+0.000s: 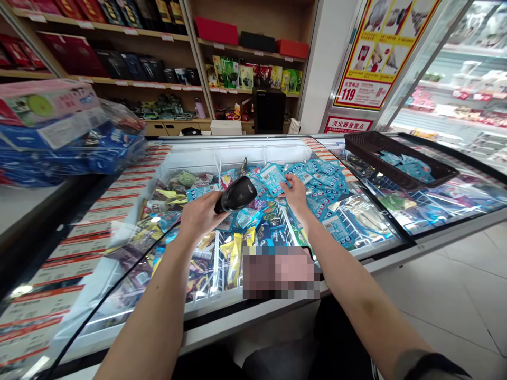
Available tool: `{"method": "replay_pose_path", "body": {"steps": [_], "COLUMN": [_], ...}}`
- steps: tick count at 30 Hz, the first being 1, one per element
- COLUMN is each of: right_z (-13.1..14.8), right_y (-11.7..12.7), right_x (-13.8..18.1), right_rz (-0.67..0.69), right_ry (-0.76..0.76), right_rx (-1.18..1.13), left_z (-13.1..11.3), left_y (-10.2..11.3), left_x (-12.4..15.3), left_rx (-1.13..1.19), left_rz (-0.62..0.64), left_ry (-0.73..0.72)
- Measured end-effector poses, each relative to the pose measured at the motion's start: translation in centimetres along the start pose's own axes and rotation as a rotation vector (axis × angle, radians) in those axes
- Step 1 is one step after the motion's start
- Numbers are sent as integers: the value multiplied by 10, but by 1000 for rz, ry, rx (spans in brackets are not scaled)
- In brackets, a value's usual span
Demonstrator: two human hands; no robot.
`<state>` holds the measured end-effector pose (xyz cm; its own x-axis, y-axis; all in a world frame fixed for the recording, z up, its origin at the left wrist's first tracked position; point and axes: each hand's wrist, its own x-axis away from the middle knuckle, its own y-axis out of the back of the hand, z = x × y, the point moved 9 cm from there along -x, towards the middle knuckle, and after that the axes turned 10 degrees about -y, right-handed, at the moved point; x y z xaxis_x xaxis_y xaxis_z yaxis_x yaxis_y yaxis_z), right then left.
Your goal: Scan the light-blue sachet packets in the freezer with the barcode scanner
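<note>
Scanner [237, 193], black, gripped in left hand [200, 214] | blue packet [273, 177] pinched by right hand [295, 196] | poster [380, 47] reads 119

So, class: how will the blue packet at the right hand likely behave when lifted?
The blue packet looks flat and thin, so probably light. Its glossy wrapper may be slippery in the right hand. Resting on a loose heap of similar packets, it would likely slide if pushed.
</note>
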<state>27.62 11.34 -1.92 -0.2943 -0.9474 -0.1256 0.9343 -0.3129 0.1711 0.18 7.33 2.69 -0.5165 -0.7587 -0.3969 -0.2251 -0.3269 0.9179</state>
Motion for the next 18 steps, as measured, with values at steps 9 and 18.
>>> {"method": "replay_pose_path", "body": {"steps": [9, 18], "right_z": [10, 27], "right_y": [0, 41], "right_x": [8, 2], "right_rz": [10, -267], "right_ry": [29, 163], "right_rx": [9, 281], "left_z": [-1, -5], "left_y": [0, -2], "left_x": [1, 0], "left_rx": [2, -53], "left_rz": [-5, 35], "left_ry": [-13, -14]}}
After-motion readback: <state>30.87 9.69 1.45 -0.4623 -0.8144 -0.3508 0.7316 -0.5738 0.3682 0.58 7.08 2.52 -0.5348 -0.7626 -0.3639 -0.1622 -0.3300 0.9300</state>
